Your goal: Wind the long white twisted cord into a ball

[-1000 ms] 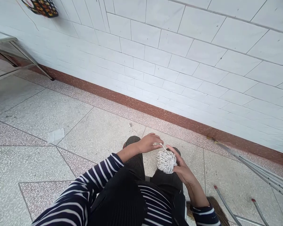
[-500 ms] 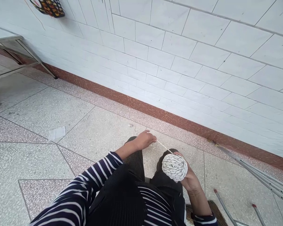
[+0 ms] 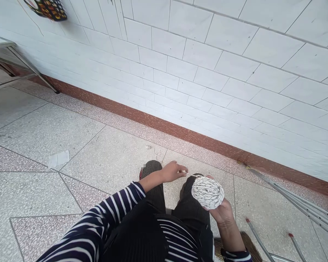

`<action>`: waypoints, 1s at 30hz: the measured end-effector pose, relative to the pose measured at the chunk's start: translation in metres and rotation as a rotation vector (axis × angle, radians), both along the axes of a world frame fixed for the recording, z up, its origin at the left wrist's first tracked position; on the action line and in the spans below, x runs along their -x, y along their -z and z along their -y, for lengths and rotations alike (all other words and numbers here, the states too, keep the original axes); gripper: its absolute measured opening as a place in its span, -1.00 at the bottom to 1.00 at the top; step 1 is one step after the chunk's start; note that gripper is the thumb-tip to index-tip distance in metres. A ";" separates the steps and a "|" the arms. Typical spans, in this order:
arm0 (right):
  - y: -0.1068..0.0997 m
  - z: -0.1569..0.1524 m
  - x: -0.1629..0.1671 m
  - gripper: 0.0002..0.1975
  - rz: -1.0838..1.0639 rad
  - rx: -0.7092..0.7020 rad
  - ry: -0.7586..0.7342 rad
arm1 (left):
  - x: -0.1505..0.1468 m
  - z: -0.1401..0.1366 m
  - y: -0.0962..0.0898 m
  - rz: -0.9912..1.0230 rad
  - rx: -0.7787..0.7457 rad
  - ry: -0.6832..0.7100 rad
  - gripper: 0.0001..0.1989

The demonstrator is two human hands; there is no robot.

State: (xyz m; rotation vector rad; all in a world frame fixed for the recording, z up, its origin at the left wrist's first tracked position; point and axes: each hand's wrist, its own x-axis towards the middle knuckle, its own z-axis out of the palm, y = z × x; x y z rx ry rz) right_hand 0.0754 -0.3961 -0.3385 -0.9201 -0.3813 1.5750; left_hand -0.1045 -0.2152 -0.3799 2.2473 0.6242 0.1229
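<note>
A ball of white cord with dark flecks [image 3: 207,192] rests in my right hand [image 3: 223,211], whose fingers wrap round its back and underside. From the ball a short length of the cord [image 3: 192,175] runs left to my left hand [image 3: 174,171], which pinches it between thumb and fingers over the gap between my knees. On the floor beyond my left knee lies a loose, curled cord end [image 3: 154,151]. Whether it joins the strand in my left hand is hidden.
A white tiled wall [image 3: 180,83] with a red-brown skirting [image 3: 120,109] rises ahead. Metal poles [image 3: 289,196] lean at the right, near red-tipped metal legs [image 3: 258,236]. A metal-framed table [image 3: 32,69] stands far left. A white paper piece [image 3: 58,159] lies on the speckled floor.
My left hand has moved right and slightly down, closer to the ball, so the strand between them is shorter. The ball has turned and shifted slightly right in my right hand.
</note>
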 end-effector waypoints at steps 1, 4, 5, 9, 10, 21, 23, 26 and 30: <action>0.000 0.000 0.002 -0.22 0.004 0.004 0.000 | -0.003 0.006 -0.001 0.056 0.037 -0.030 -0.76; -0.002 -0.002 0.008 -0.22 0.007 0.024 0.008 | -0.011 0.021 -0.008 0.284 0.126 -0.015 -0.70; -0.002 -0.003 0.009 -0.22 0.007 0.032 0.016 | -0.013 0.025 -0.010 0.339 0.166 0.012 -0.74; -0.002 -0.004 0.014 -0.20 0.007 0.052 0.037 | -0.019 0.040 -0.009 0.340 0.284 -0.025 -0.74; -0.001 -0.004 0.015 -0.20 0.007 0.057 0.037 | -0.019 0.042 -0.005 0.329 0.295 -0.051 -0.70; -0.030 0.016 -0.004 -0.15 0.058 0.049 0.129 | 0.014 -0.007 0.028 0.060 0.063 -0.251 -0.80; -0.037 0.020 -0.008 -0.08 0.042 0.014 0.173 | 0.015 -0.028 0.019 0.078 0.078 -0.285 -0.77; -0.044 0.025 -0.018 -0.10 0.081 -0.038 0.245 | 0.020 -0.049 0.010 0.138 0.128 -0.311 -0.75; -0.054 0.030 -0.039 -0.22 0.147 -0.034 0.349 | 0.037 -0.063 0.007 0.054 0.158 -0.234 -0.77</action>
